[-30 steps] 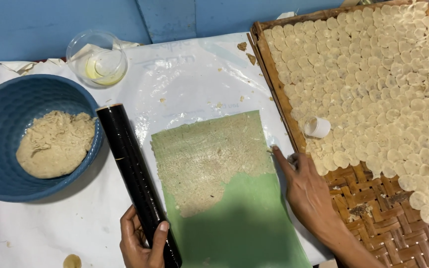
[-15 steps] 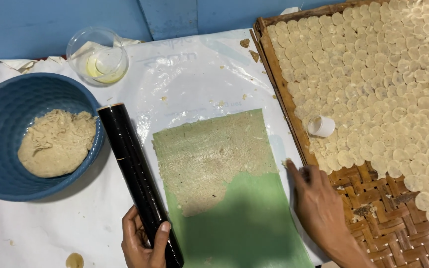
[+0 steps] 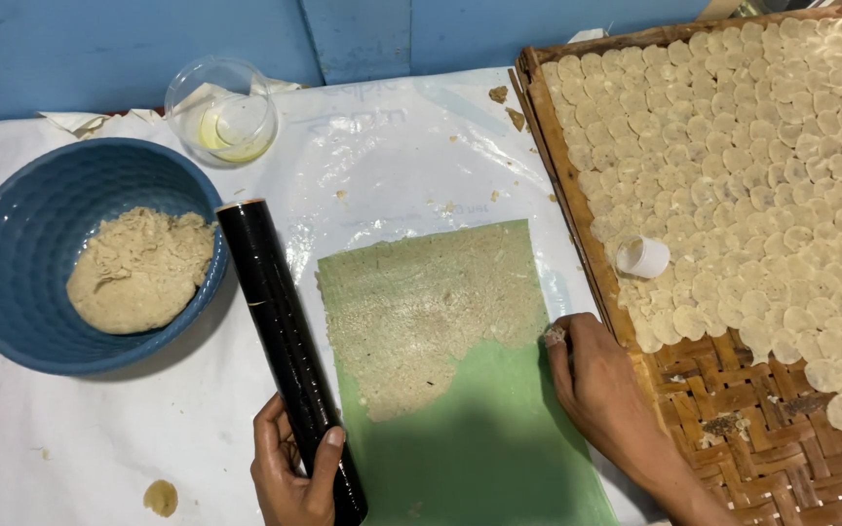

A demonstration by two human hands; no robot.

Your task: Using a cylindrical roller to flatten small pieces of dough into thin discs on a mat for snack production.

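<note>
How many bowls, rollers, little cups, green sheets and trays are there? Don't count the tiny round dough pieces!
Bowls: 2, a blue bowl with dough and a glass bowl
Rollers: 1, the black roller, held by the left hand
Little cups: 1, a white cup
Green sheets: 1, under the right hand
Trays: 1, the woven tray
Total: 6

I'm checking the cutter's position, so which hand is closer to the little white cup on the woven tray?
Right. The right hand rests on the green sheet's edge, just below-left of the white cup. The left hand grips the black roller, far across the sheet.
</note>
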